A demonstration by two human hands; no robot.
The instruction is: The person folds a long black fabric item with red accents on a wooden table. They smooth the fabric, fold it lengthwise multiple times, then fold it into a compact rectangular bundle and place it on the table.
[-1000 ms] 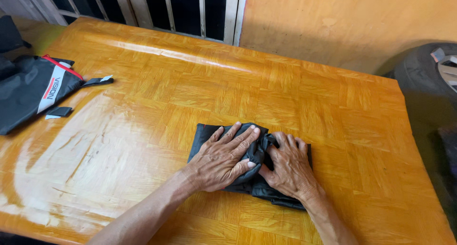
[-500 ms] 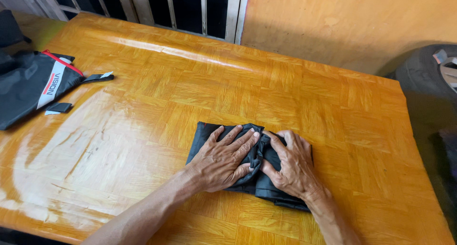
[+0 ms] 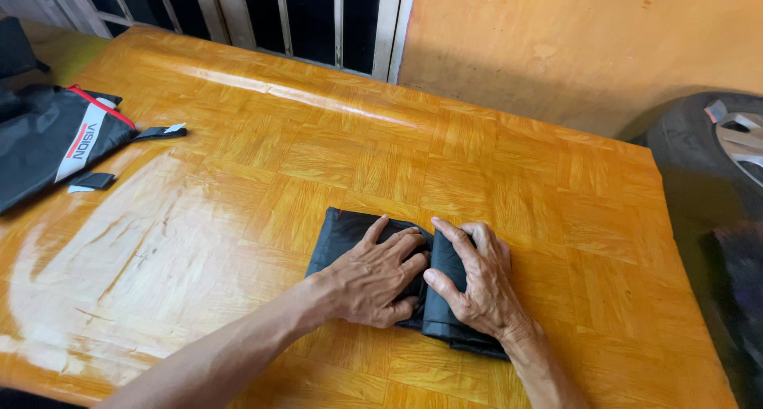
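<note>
Under both hands [image 3: 429, 278], folded black fabric [image 3: 342, 232] mostly hidden, table [image 3: 238, 218]

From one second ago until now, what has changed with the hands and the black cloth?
The right hand slid left over the folded black cloth, gathering a fold against the left hand; the bundle looks tighter. The left hand stays pressed flat. The black bag on the wooden table has not moved.
</note>
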